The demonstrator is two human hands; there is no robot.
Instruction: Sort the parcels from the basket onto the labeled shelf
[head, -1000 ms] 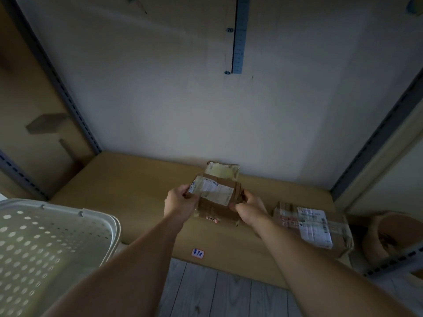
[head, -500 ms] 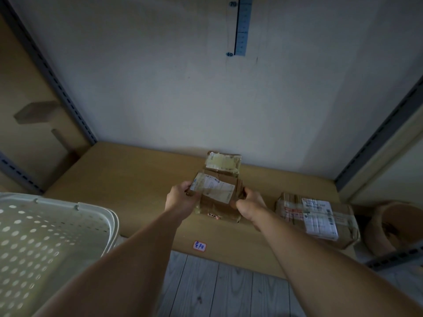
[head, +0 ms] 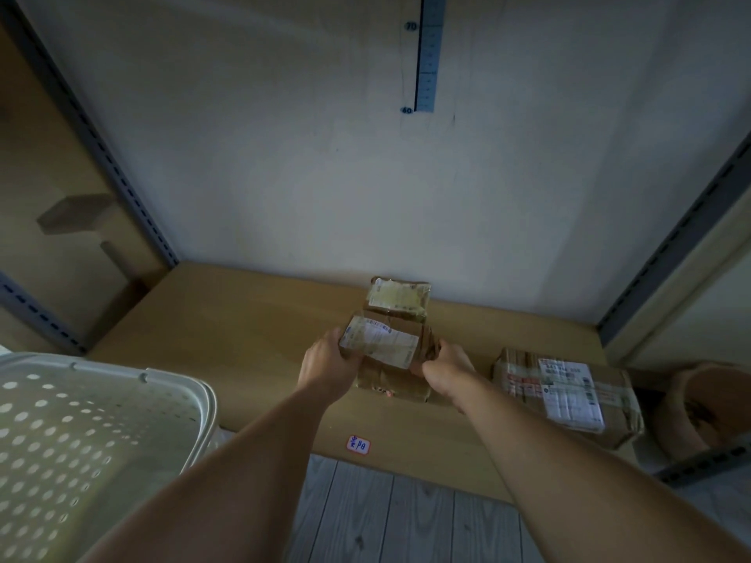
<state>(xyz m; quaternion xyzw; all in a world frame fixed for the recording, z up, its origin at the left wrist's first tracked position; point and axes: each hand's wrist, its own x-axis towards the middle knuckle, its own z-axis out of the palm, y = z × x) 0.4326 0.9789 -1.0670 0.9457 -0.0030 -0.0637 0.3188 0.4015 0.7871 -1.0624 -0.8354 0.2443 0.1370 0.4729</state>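
Note:
A small brown cardboard parcel (head: 386, 351) with a white label sits at the middle of the wooden shelf board (head: 244, 319). My left hand (head: 327, 359) grips its left side and my right hand (head: 445, 369) grips its right side. Directly behind it lies a second small parcel (head: 400, 297) against the wall. A larger taped parcel (head: 565, 394) with a white label rests on the shelf to the right. A small handwritten label (head: 358, 444) is stuck on the shelf's front edge. The white perforated basket (head: 81, 432) fills the lower left.
Grey slotted metal uprights (head: 122, 176) frame the shelf on the left, and another upright (head: 674, 245) on the right. A blue measuring strip (head: 426, 54) hangs on the white back wall. A brown rounded object (head: 707, 408) sits at the far right. Grey floorboards (head: 386, 518) lie below.
The view has drifted a little, and both hands have eased the held parcel slightly lower and closer to the shelf board. The grip is unchanged.

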